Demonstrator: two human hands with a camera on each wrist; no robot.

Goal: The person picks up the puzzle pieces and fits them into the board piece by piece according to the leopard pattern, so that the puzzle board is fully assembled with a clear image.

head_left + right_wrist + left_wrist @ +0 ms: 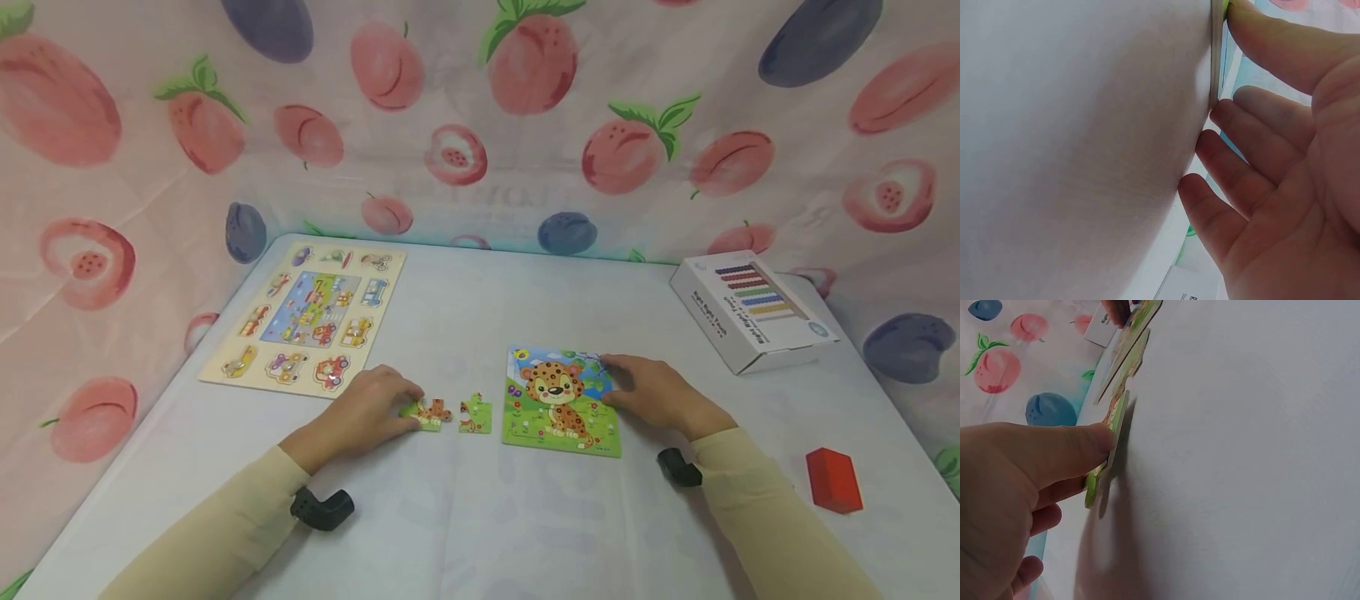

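Note:
My left hand point(371, 408) pinches a small jigsaw piece point(430, 414) with orange spotted and green patches. In the left wrist view, the thumb presses one face of that jigsaw piece point(1092, 487), which is tilted on edge in that view. A second green jigsaw piece point(477, 415) lies just to its right. Beyond it is a square leopard puzzle point(558, 404) on a green and blue picture. My right hand point(660, 396) rests along this puzzle's right edge. Seen from the right wrist, the thumb touches the puzzle's edge point(1215, 56), and the fingers reach out loosely beside it.
At the back left lies a wooden board point(247, 362) with vehicle pictures. A white box point(738, 312) showing coloured bars stands at the back right. A red block point(834, 481) sits at the right. Fruit-print cloth point(525, 192) hangs behind the white table point(525, 533).

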